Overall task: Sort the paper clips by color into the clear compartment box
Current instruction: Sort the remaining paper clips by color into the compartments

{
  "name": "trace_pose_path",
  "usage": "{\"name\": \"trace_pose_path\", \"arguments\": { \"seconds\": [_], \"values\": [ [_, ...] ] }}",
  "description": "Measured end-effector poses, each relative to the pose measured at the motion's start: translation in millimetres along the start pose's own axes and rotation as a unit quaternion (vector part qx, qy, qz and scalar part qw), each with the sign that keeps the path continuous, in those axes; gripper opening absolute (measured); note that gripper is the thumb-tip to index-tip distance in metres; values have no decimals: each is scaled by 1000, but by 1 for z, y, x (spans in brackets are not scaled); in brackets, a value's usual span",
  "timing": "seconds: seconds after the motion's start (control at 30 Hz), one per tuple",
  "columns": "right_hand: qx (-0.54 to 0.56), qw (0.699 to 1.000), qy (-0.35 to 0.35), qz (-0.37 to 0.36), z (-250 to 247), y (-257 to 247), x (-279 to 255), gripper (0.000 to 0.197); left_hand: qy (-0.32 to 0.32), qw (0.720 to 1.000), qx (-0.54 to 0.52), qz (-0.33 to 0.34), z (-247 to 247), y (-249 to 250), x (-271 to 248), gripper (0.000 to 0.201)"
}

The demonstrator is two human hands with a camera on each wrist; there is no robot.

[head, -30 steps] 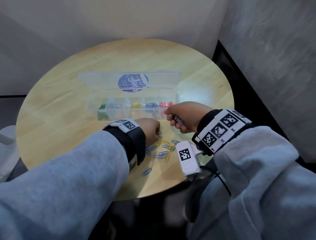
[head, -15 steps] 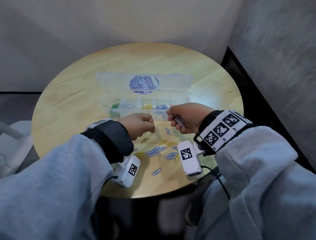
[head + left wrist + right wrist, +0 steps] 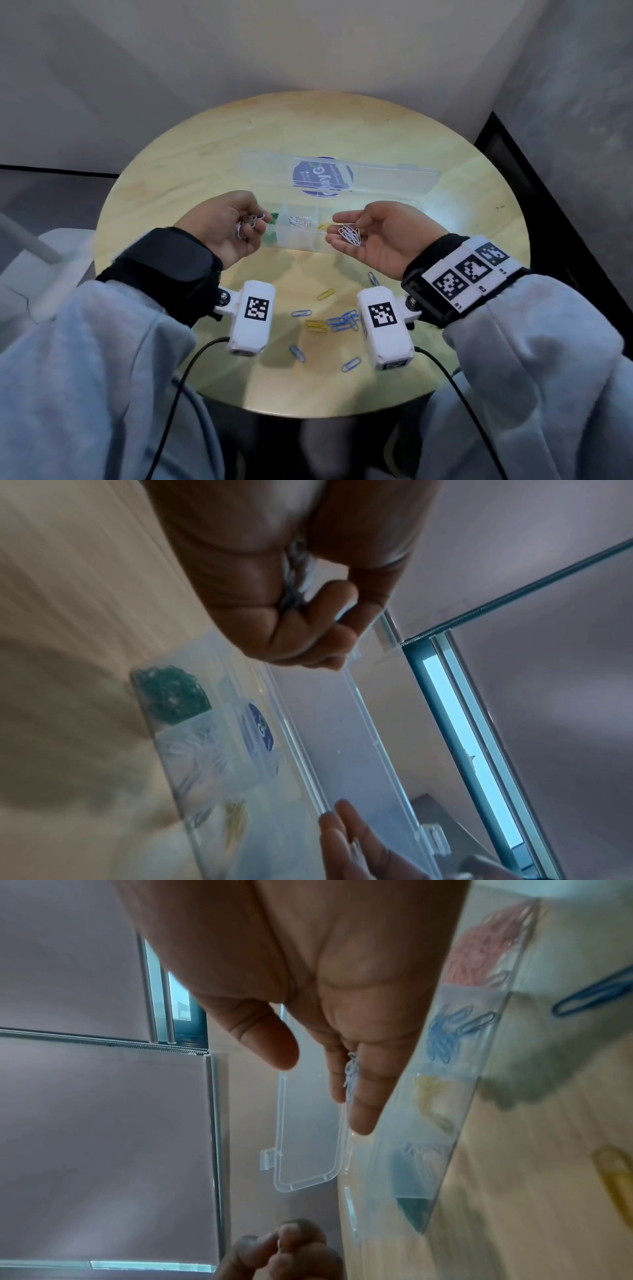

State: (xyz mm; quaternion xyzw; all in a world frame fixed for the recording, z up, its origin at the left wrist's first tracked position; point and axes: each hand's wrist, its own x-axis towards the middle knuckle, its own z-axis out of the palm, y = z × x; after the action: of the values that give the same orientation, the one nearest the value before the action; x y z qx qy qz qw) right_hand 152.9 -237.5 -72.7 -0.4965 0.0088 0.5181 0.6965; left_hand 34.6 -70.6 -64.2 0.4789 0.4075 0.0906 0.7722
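The clear compartment box [image 3: 301, 244] lies open mid-table, its lid [image 3: 383, 178] flat behind it. Green clips [image 3: 274, 217], white clips [image 3: 300, 221] and yellow clips [image 3: 323, 226] sit in its left compartments. The wrist view also shows blue clips [image 3: 452, 1034] and pink clips [image 3: 486, 947] in the two cells past the yellow. My left hand [image 3: 255, 221] is palm up just left of the box, fingers curled around a few white clips [image 3: 294, 569]. My right hand [image 3: 342, 226] hovers flat, palm up, over the box's right half, with a small heap of white clips [image 3: 349, 235] lying on it.
Loose blue clips [image 3: 342, 320] and yellow clips [image 3: 315, 325] are scattered on the round wooden table [image 3: 445, 164] near its front edge, below my wrists. A wall stands close behind the table and a dark gap runs along its right.
Both hands lifted off the table and turned palm up beside the box. The right hand uncurled, baring its white clips. The left hand moved left and now holds white clips.
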Motion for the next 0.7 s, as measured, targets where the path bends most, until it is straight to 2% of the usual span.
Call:
{"name": "trace_pose_path", "arguments": {
  "seconds": [0.17,0.37,0.53,0.7],
  "values": [
    [36,999,-10,-10,9,-4,16,35,-31,997,-76,11,-3,5,14,13],
    [26,999,-31,-35,29,-9,37,28,-85,993,-85,9,6,9,27,27],
    [-6,999,-35,-39,28,-10,34,45,-110,991,-73,-9,10,6,36,36],
    [-107,992,-7,-61,14,-10,22,36,-131,989,-62,0,18,2,38,46]
  ]
}}
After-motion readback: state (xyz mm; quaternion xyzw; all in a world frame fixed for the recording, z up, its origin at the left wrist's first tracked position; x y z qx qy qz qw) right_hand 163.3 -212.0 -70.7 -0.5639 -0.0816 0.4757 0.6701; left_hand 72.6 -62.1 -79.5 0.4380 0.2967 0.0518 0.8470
